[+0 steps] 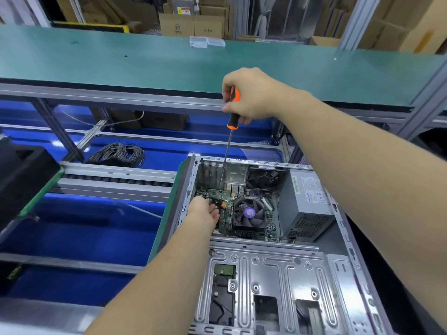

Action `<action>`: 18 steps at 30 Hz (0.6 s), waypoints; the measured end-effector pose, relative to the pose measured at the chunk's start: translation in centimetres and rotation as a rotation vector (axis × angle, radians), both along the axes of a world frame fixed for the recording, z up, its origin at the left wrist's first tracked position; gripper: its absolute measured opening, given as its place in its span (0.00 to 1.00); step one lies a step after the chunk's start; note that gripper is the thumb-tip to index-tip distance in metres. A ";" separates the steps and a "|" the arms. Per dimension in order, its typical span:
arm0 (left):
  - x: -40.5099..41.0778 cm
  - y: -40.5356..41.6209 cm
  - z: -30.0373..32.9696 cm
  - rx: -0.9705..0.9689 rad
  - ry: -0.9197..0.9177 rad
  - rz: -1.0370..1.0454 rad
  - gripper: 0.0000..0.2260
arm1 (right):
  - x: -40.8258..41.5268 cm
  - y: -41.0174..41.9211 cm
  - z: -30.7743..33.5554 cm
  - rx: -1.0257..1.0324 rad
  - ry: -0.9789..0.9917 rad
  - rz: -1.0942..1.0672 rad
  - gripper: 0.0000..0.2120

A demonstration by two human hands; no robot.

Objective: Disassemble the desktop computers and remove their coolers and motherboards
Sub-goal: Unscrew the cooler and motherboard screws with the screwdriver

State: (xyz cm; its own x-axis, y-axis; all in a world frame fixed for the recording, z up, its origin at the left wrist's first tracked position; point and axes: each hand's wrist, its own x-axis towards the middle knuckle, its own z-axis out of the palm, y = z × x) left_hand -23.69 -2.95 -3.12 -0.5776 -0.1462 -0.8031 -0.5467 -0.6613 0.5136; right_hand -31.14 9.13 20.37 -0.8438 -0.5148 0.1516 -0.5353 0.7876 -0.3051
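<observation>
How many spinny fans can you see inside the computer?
2. The cooler fan with the purple sticker sits on the motherboard. A black case fan is on the far wall of the case. The power supply may hide another.

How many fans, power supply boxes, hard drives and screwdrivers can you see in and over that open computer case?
Fans: 2, the cooler fan on the motherboard and the rear case fan
Power supply boxes: 1
Hard drives: 1
Screwdrivers: 1, held by the right hand
Total: 5
</observation>
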 end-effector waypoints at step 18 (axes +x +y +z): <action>0.2 0.4 0.3 -0.128 0.059 -0.161 0.18 | -0.4 0.3 -1.8 -0.010 -0.008 -0.025 0.05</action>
